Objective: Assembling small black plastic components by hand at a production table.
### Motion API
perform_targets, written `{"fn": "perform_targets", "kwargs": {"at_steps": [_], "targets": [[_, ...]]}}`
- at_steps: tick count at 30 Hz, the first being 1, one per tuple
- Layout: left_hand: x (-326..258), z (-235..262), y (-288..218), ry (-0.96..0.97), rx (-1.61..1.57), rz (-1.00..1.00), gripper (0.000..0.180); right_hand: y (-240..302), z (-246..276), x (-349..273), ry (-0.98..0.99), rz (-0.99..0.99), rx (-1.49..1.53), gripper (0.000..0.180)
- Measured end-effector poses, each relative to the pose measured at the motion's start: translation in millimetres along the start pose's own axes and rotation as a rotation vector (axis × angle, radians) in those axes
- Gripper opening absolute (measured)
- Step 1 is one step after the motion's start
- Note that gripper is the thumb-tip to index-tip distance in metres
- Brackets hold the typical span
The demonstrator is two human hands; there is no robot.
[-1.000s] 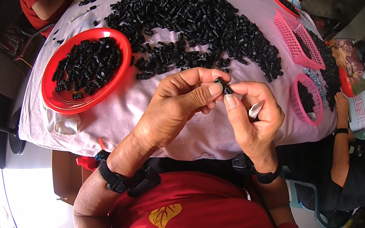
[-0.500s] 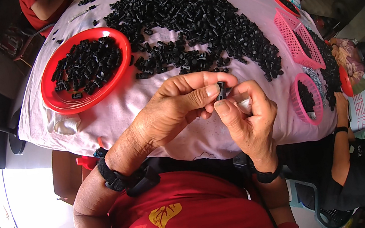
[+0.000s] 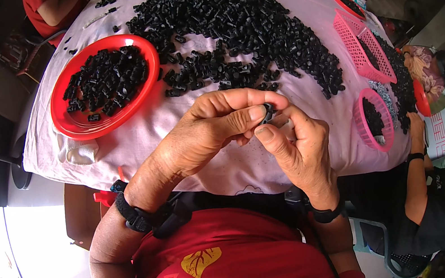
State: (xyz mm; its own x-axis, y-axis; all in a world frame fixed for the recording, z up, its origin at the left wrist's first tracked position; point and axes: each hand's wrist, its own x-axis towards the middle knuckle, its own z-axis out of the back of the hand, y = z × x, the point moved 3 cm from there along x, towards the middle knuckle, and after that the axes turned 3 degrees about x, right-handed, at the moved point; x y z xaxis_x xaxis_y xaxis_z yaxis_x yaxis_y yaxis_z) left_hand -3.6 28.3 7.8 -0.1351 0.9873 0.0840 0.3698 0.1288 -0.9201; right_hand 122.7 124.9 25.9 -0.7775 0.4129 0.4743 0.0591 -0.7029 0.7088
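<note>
The person's red shirt [image 3: 224, 269] fills the lower middle of the frame. Above it, just right of centre, the left hand [image 3: 196, 137] has its thumb and forefinger clamped on a small black piece [image 3: 268, 111]. The right hand [image 3: 304, 153] comes up beside it with fingers curled round a pale item [image 3: 286, 129], partly hidden; its thumb tip lies just below the piece, and whether it touches cannot be told. Under both hands a pink cloth [image 3: 222, 177] covers the bench. At the right stands a round pink basket [image 3: 364, 127] holding black pieces; at the left, a red plate [image 3: 152, 58] loaded with more. Beyond the hands a heap [image 3: 229, 24] of similar pieces spreads toward the top edge, with a rectangular pink basket [image 3: 350, 44] at upper right.
</note>
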Motion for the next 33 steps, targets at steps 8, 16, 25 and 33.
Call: {"fn": "perform_targets", "kwargs": {"at_steps": [8, 16, 25, 33], "targets": [[4, 31, -4, -0.364, -0.492, -0.135, 0.022, 0, 3, -3, -0.014, -0.066, -0.041, 0.04], [-34, 141, -34, -0.804, -1.01, -0.328, 0.028, 1, -2, 1, -0.076, -0.024, -0.069, 0.028], [-6, 87, -22, -0.483, -0.333, -0.097, 0.016, -6, 3, 1, -0.127, -0.068, -0.109, 0.026], [3, 70, 6, -0.598, 1.547, -0.331, 0.026, -8, 2, 0, -0.1, -0.088, -0.086, 0.024]]}}
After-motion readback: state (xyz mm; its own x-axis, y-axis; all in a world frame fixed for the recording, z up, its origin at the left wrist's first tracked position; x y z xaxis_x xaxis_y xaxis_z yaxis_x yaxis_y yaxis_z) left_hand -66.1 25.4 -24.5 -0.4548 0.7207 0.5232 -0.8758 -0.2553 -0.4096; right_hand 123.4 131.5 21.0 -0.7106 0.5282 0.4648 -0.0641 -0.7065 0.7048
